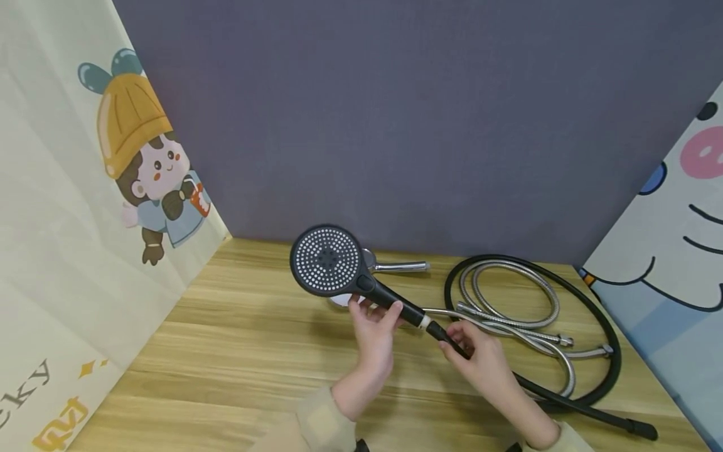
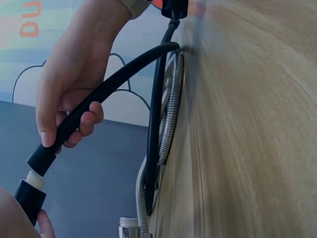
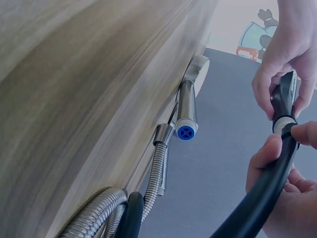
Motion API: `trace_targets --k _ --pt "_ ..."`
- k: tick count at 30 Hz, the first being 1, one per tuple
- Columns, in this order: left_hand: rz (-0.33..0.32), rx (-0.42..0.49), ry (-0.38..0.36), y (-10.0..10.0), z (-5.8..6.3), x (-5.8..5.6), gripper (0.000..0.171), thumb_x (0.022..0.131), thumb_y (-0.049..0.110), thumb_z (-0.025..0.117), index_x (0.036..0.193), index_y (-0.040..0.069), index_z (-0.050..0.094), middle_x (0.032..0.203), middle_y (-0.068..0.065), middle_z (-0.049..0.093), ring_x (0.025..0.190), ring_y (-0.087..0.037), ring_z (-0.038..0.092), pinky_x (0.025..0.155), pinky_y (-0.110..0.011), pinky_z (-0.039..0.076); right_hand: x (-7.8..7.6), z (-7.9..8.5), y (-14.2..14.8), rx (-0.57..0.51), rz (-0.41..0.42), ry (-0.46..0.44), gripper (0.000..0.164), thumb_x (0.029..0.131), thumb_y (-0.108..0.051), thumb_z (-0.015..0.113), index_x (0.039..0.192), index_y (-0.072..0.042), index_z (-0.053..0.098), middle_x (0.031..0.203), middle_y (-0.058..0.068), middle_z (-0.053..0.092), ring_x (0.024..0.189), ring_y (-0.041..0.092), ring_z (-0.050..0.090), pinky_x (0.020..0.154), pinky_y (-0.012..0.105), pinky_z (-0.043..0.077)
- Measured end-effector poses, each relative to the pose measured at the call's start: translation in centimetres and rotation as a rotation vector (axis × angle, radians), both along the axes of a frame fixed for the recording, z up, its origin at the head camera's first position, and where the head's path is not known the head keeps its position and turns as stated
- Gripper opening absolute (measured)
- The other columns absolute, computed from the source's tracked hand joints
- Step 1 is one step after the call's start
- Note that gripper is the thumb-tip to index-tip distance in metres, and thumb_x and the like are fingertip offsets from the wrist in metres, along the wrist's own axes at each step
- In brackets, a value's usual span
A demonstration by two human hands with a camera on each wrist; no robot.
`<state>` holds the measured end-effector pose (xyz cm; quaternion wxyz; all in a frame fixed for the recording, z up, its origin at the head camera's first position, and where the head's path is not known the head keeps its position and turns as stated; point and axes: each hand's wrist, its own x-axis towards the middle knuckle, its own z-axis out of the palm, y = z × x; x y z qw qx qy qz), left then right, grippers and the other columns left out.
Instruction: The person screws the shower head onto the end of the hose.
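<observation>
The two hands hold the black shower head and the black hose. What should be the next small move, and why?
Perhaps the right hand should turn the hose onto the white thread, because this thread shows bare between the hose and the shower head, which the left hand holds.

"Where are things lying?"
"The left hand [image 1: 374,339] is holding a shower head [image 1: 366,285] above the table [image 1: 254,351]; a second shower head [image 1: 402,267] is lying behind, before the back wall [image 1: 395,125]."
"And rightward?"
"The right hand [image 1: 480,348] is holding a hose [image 1: 449,341], while coiled hoses [image 1: 556,307] are lying behind and right."
</observation>
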<state>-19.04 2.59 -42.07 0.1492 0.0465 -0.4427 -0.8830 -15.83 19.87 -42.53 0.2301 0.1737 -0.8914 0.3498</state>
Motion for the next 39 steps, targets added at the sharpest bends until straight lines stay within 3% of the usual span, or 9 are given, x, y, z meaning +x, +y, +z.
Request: trace_targets --k 13,30,39 --pt "-0.003 0.001 -0.034 -0.12 -0.40 -0.20 0.075 0.074 -0.005 0.071 0.134 0.012 0.030 0.112 -0.012 0.045 0.084 -0.018 0.056 0.070 -0.034 0.060 -0.19 0.10 -0.16 0.029 0.004 -0.003 0.023 0.074 -0.009 0.077 0.090 -0.013 0.061 0.073 -0.009 0.062 0.058 -0.004 0.047 0.047 0.017 0.043" --pt "-0.023 -0.006 -0.042 -0.16 -0.23 0.46 0.073 0.073 -0.006 0.069 0.133 0.013 0.032 0.114 -0.012 0.046 0.089 -0.019 0.057 0.068 -0.033 0.058 0.02 0.24 -0.41 0.063 0.002 -0.029 0.022 0.075 -0.012 0.078 0.089 -0.014 0.062 0.072 -0.011 0.061 0.058 -0.004 0.046 0.048 0.017 0.043" --pt "-0.018 -0.030 -0.056 -0.10 -0.27 0.48 0.074 0.073 -0.006 0.069 0.134 0.012 0.031 0.115 -0.013 0.045 0.091 -0.020 0.057 0.073 -0.039 0.058 0.07 0.10 -0.52 0.055 0.003 -0.030 0.022 0.074 -0.010 0.078 0.089 -0.013 0.062 0.072 -0.010 0.061 0.059 -0.004 0.047 0.049 0.017 0.044"
